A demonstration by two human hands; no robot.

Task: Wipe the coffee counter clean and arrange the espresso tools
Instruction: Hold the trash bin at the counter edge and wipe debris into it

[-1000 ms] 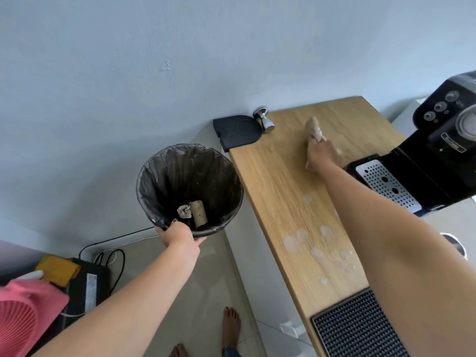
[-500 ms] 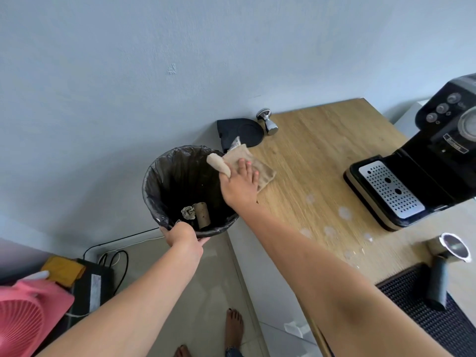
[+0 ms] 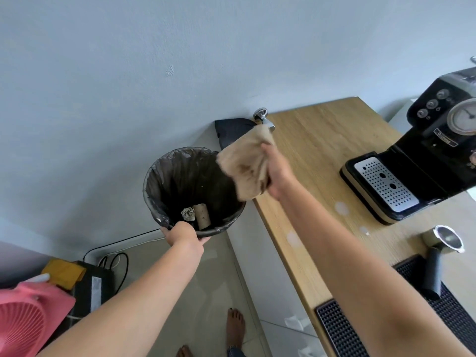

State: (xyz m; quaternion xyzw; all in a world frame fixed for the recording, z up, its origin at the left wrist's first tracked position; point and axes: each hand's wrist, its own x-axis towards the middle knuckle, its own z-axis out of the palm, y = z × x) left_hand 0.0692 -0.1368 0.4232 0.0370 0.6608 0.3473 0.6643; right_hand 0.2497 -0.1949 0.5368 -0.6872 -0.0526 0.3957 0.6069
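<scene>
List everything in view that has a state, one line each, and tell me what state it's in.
left hand: gripping the bin's near rim
bin: lined, held beside the counter, nearly empty
right hand: holding the cloth
cloth: crumpled, over the bin's rim
counter: pale spots remain
portafilter: lying down, handle on the black mat
tamper: at the counter's far corner

Pale blue wall, beige floor

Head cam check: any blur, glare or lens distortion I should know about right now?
Head view: the cloth in the right hand is motion-smeared; wide-angle bending curves the counter edge; even daylight, only mild shine on the portafilter rim; bin interior dark.
</scene>
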